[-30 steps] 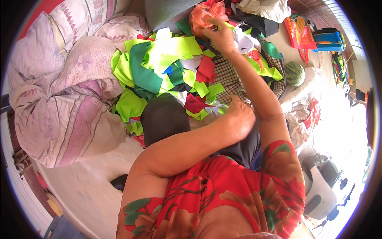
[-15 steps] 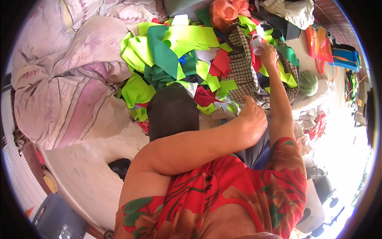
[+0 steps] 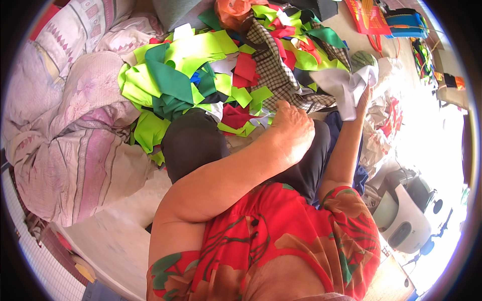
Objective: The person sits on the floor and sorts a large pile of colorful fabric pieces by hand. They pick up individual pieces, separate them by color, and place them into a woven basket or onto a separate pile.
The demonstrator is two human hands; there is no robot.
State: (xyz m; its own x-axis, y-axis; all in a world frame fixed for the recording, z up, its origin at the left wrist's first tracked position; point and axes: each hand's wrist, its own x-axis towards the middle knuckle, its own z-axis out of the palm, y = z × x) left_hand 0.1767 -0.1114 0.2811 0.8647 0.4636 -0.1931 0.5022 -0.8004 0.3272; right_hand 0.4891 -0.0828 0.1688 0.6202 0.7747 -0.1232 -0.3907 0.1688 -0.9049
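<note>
My right hand (image 3: 365, 101) is closed on the edge of a white cloth scrap (image 3: 346, 86), held up at the right, beside a checked fabric bag (image 3: 273, 60). Scraps in neon yellow, red and green fill the bag's opening. My left hand (image 3: 296, 129) hovers above my knees, near the bag's lower edge, its fingers curled in. Whether something sits inside them is hidden. Left of the bag spreads a heap of cloth scraps (image 3: 201, 47), mostly neon yellow, with a dark green piece (image 3: 168, 75) on top and several red ones.
A large pink-and-white quilted bundle (image 3: 93, 145) lies at the left. An orange plastic bag (image 3: 232, 12) sits at the far side. At the right are a striped green melon (image 3: 362, 58), crumpled plastic bags (image 3: 384, 113) and a white machine (image 3: 409, 220). A red bag (image 3: 366, 17) lies beyond.
My right hand has come out of the checked bag toward the right and nearer to me, drawing out the white scrap. My left hand stays curled over my knees. The view has shifted right.
</note>
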